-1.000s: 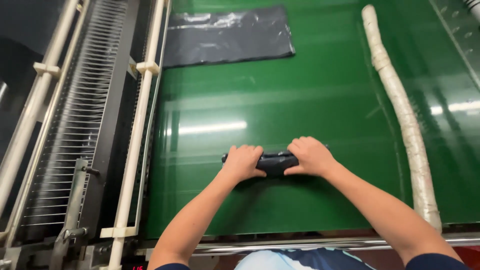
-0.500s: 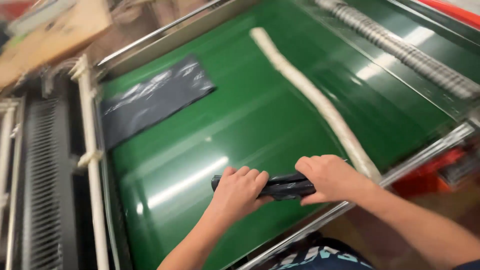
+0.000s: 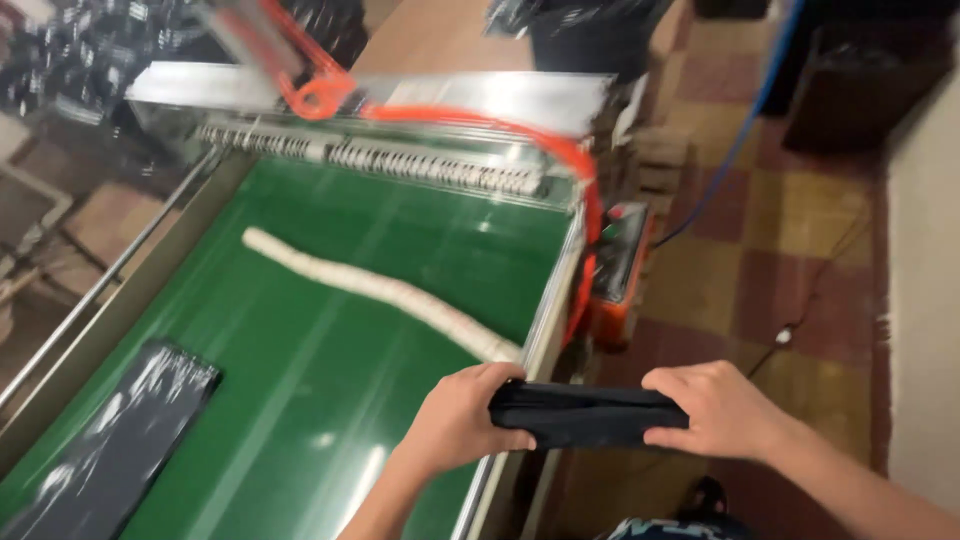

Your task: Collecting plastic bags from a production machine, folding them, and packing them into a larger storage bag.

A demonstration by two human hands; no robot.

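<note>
Beside the green belt (image 3: 330, 330) we are holding a black rolled bundle (image 3: 585, 413) – left hand (image 3: 458, 420) and right hand (image 3: 718, 412) both gripping its ends, fingers wrapped tightly.

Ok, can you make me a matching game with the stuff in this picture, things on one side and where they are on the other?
Things:
1. black folded bundle
2. white rope-like strip
3. flat black plastic sheet
4. orange hose

Places:
A. lying slantwise across the green belt
B. flat on the belt's near left corner
C. held between left hand and right hand
D. curving along the machine's far end

Pairs: 1-C, 2-A, 3-B, 4-D
</note>
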